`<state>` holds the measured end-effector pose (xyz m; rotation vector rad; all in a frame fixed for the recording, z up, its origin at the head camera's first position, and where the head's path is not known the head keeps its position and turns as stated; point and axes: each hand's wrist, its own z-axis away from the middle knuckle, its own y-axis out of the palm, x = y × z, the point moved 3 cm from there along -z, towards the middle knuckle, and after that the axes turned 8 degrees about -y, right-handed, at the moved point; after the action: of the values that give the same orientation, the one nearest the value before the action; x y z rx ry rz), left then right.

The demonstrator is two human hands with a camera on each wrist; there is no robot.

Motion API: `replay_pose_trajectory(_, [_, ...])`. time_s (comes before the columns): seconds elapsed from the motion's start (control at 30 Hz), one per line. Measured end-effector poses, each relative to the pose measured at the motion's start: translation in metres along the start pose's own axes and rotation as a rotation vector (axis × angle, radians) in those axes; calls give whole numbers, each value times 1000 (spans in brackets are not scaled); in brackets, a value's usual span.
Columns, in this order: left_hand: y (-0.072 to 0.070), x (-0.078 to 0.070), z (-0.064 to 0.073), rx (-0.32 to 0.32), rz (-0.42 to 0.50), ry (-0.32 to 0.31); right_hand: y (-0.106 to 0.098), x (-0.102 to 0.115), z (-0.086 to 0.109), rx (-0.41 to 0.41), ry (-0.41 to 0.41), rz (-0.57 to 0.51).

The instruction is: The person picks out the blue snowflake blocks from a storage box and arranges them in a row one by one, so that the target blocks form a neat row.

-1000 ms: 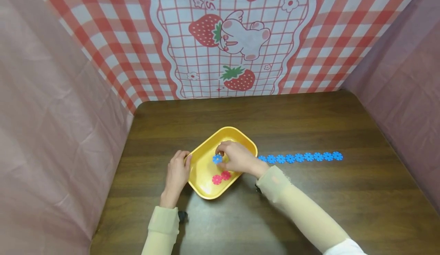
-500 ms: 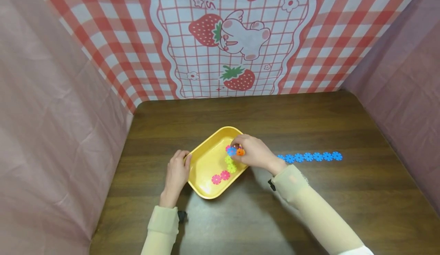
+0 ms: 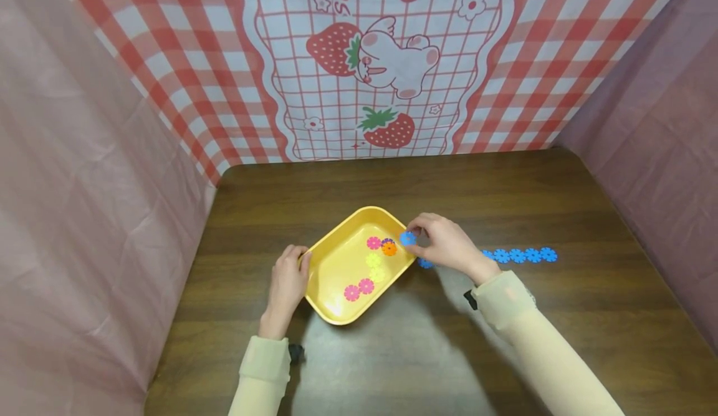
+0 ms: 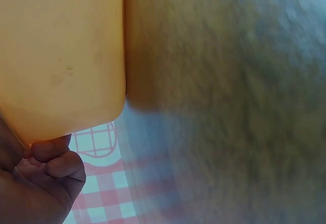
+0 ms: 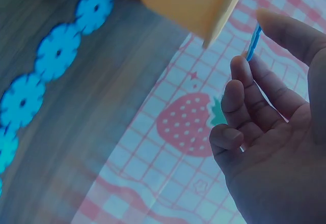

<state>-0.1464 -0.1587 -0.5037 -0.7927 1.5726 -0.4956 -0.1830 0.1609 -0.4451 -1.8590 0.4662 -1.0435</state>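
My right hand (image 3: 449,247) pinches a blue snowflake disc (image 3: 407,238) between thumb and fingers, over the right rim of the yellow tray (image 3: 331,279). In the right wrist view, the disc (image 5: 253,43) is seen edge-on between thumb and fingertip. My left hand (image 3: 288,282) grips the tray's left rim. The left wrist view has that hand (image 4: 46,178) with curled fingers against the tray wall (image 4: 61,56). Inside the tray lie pink discs (image 3: 352,292), yellow discs (image 3: 373,260), an orange disc (image 3: 389,249) and a purple disc (image 3: 386,241), partly covered.
A row of blue discs (image 3: 517,256) runs rightward along the brown table (image 3: 505,198), partly hidden by my right hand; its left end (image 3: 426,263) lies beside the tray. A strawberry-print cloth (image 3: 387,60) hangs behind the table, with pink curtains (image 3: 101,154) at the sides.
My right hand has moved rightward with the blue disc from the tray's middle to its right rim. The colored discs it covered have come into view. My left hand stays put.
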Motion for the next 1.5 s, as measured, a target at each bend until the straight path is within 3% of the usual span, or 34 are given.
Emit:
replay_pose_trajectory(0.57, [-1,-2,0,8,3,-12,-22,-34,32,-23,105,4])
replay_pose_trajectory(0.73, [-2,-2,1,-5,1,8,-25,-43,41,-23,122,6])
replay_pose_trajectory(1.5, [0,-1,0,21,-2,-21,-45,-77,80,-49,192,30])
